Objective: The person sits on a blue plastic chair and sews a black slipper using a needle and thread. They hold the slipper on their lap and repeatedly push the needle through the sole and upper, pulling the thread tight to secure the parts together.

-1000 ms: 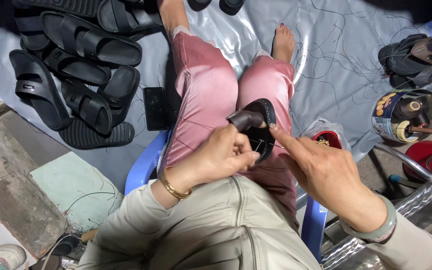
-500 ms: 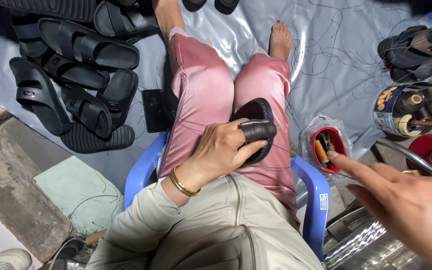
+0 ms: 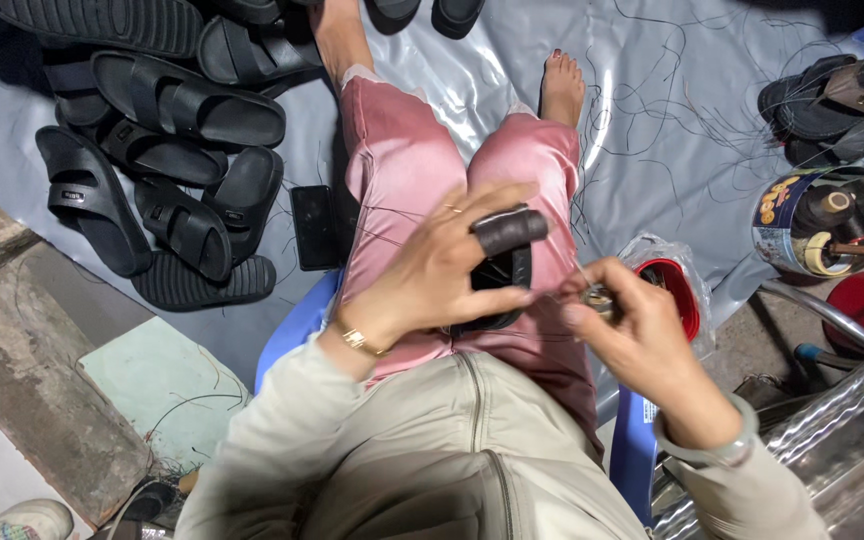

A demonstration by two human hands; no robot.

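gripping a black rubber sandal [image 3: 497, 275] on the lap, left hand [image 3: 442, 270] closed round it, right hand [image 3: 642, 335] pinching a small metal tool [image 3: 600, 298] beside it.

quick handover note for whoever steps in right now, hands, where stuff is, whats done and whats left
Left hand: holds a black sandal on the lap, with a dark guard over one finger.
Right hand: pinches a small metal item right beside the sandal; what it is cannot be told.
Around: pile of black sandals on the grey sheet to the left, a few more sandals at upper right, black phone by the knee, tin of thread spools and red tub in a bag to the right.
Done: loose thread ends lie over the sheet.
Left: the sandal in hand is being worked on.
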